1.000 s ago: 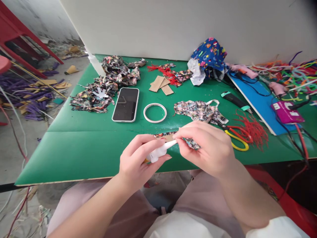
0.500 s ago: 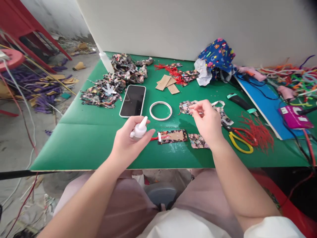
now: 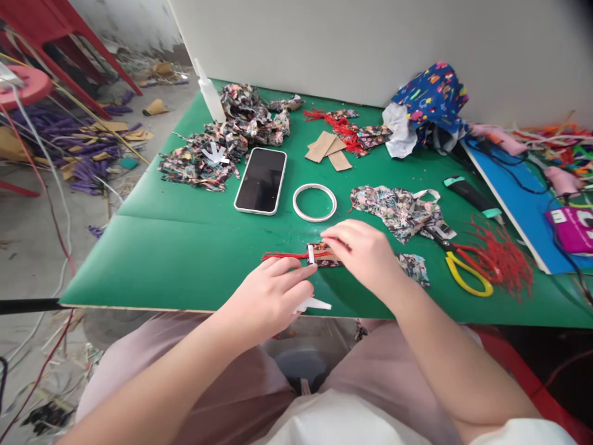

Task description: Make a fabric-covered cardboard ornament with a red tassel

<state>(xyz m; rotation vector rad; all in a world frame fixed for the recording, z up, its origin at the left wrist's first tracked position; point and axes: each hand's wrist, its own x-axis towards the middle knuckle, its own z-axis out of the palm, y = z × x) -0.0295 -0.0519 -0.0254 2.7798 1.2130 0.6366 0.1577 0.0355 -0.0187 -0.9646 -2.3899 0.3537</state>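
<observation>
My left hand is wrapped round a small white squeeze bottle, whose pointed nozzle sticks out to the right near the table's front edge. Its fingertips rest by a small floral fabric-and-card piece with a white strip across its left end. From that end red tassel threads run out leftward. My right hand hovers over the piece and covers its right part. Its thumb and forefinger are pinched; what they hold, if anything, cannot be made out. A floral fabric patch lies beside the right wrist.
Behind the hands lie a phone, a white tape ring, cardboard pieces and crumpled fabric. Scissors, a utility knife and red threads are to the right. Another bottle stands at the back left.
My left hand has moved right and down to the card piece, turning the bottle from upright to nozzle-right. My right hand has come left from the floral scraps to above the piece.
</observation>
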